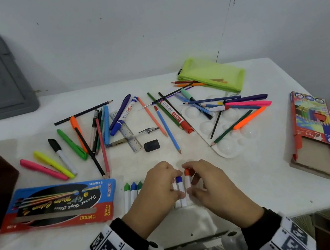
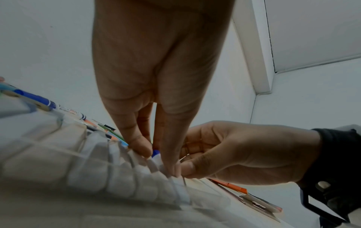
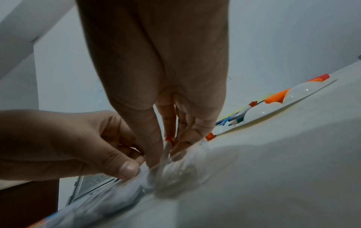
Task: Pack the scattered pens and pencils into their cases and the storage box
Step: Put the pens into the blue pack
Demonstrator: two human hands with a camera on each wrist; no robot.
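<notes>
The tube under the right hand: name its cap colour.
Orange cap on a white tube, clearest in the head view.

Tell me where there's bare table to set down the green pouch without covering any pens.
Bare cloth lies between the paint palette and the coloured-pencil box, and along the near right edge beside the right hand. The back left strip behind the black pencil is free too. The middle, ruler to palette, is crowded.

head looks down, wrist views close, upward
</notes>
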